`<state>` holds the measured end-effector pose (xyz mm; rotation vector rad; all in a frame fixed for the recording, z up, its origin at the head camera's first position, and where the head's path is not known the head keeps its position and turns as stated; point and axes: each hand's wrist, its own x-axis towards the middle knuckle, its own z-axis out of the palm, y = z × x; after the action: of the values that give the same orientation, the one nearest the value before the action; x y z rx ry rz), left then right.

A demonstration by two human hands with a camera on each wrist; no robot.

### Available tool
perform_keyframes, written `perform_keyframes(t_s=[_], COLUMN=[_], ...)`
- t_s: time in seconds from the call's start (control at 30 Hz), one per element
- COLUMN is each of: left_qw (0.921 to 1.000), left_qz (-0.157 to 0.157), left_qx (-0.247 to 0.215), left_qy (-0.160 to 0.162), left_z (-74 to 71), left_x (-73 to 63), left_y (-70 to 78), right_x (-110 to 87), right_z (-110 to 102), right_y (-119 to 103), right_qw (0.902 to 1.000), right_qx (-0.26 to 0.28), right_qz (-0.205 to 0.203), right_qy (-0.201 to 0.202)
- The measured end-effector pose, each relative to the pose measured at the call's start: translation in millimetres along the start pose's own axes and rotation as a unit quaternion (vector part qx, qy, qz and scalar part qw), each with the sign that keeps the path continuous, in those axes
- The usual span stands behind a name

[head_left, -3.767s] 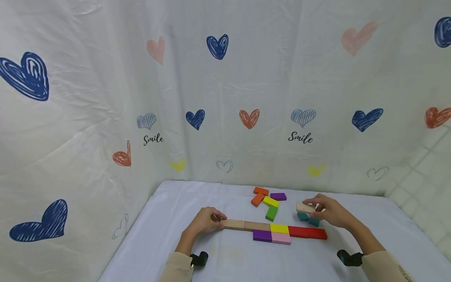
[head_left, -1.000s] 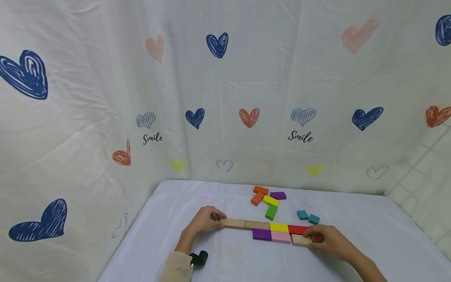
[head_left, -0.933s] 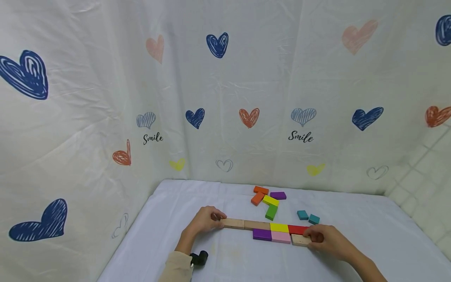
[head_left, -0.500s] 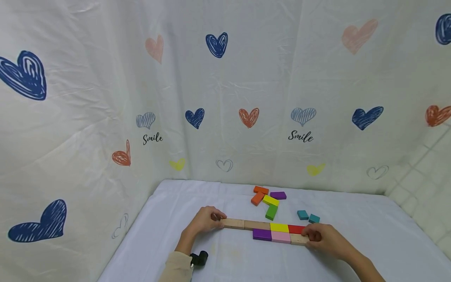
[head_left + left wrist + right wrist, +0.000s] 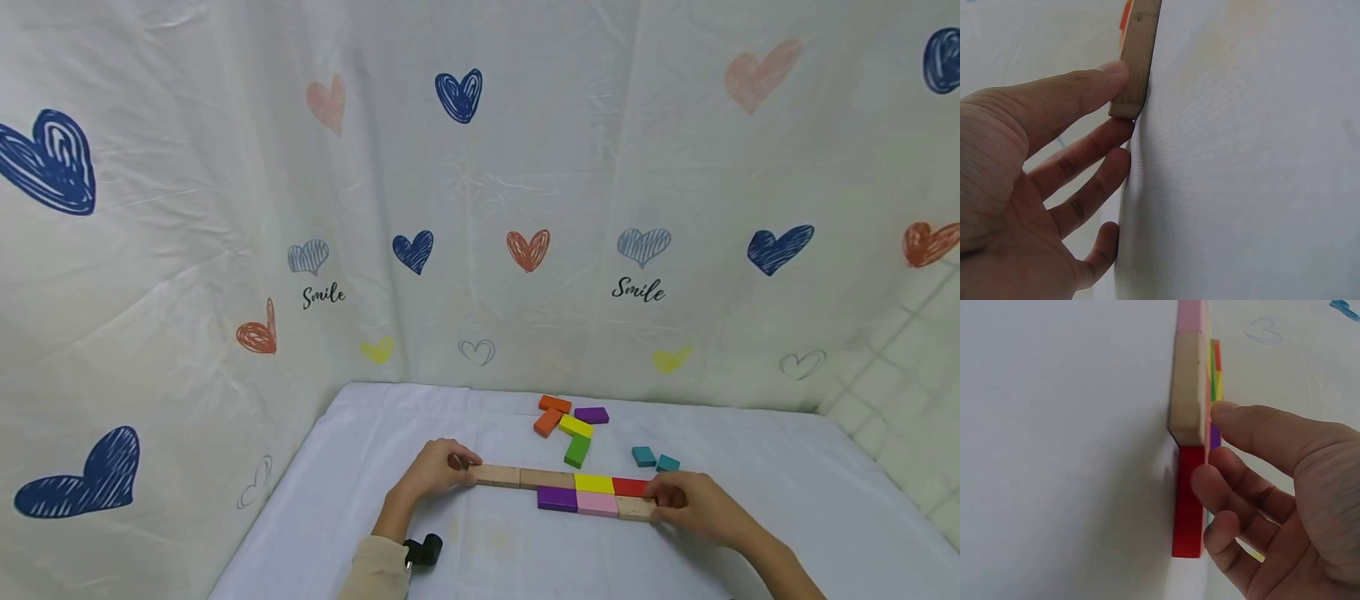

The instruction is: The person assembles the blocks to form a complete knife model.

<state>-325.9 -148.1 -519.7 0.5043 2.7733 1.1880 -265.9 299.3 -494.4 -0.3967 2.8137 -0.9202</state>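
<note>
In the head view, a row of flat wooden blocks lies on the white cloth. My left hand pinches the left end of a plain wooden block; its thumb lies on that block in the left wrist view. My right hand is at the other end. Its fingers are loosely bent beside a short plain block and the red blocks. The right wrist view has the thumb tip by the short block's upper edge, not wrapped round it. The right end of the red row is hidden by the hand.
Yellow, purple and pink blocks adjoin in the row. Behind lie loose orange, green, yellow and purple blocks. Two teal blocks lie near my right hand.
My right hand carried the short plain block from atop the teal blocks to the row's front, then slid it left against the pink block. My left hand stays in place.
</note>
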Motion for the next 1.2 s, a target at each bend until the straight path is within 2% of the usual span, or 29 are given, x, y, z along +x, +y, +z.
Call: perform_keyframes(t_s=[0.13,0.23,0.3,0.47,0.93,1.2], left_qw=[1.0000,1.0000,1.0000,1.0000,1.0000,1.0000], left_qz=[0.000,-0.001,-0.001,-0.001,0.005,0.001], left_qx=[0.001,0.001,-0.001,-0.002,-0.004,-0.008], left_qy=[0.001,0.001,0.000,-0.002,-0.003,-0.004], left_z=[0.1,-0.2,-0.6,-1.3,-2.2,-2.0], left_x=[0.2,-0.3,-0.8,-1.9,-1.8,-2.0], left_y=[0.4,0.8,1.0,1.7,3.4,3.5], right_x=[3.0,9.3,14.4,26.8,38.5,38.1], right_z=[-12,-19,-22,-25,-28,-28], right_y=[5,14,22,40,56,56], right_qw=[0.9988,0.9955,0.9936,0.9921,0.9933,0.9926], right_qx=[0.016,0.021,0.021,0.026,0.018,0.025], right_qz=[0.004,0.024,0.042,0.077,0.086,0.084], right_qy=[0.047,0.089,0.103,0.096,0.075,0.085])
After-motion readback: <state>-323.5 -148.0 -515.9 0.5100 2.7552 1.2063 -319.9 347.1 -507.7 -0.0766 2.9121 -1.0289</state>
